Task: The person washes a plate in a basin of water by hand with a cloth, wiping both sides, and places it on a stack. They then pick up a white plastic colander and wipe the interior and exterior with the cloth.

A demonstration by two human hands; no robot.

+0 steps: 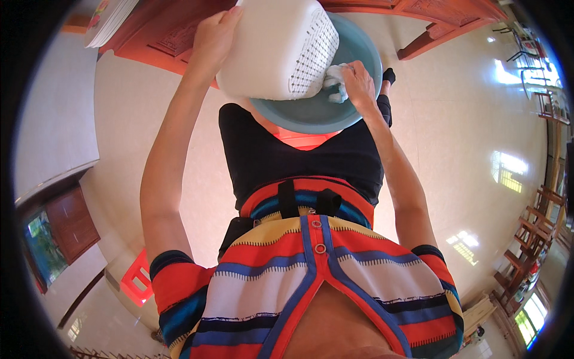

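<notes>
My left hand (217, 38) grips the rim of a white plastic basket (269, 49) at its upper left. The basket is tilted over a blue-green plastic basin (309, 117), with its perforated side facing right. In my right hand (360, 85) is a bunched, pale wet-looking cloth (335, 83), held beside the basket's perforated side and over the basin. Much of the basin's inside is hidden behind the basket, so I cannot tell how much water it holds.
A red plastic piece (305, 140) shows beneath the basin, between my knees. Carved reddish wooden furniture (179, 42) stands just beyond, with a stack of white plates (110, 22) at upper left. A red plastic stool (136, 279) is behind my left side; wooden chairs (529, 229) line the far right.
</notes>
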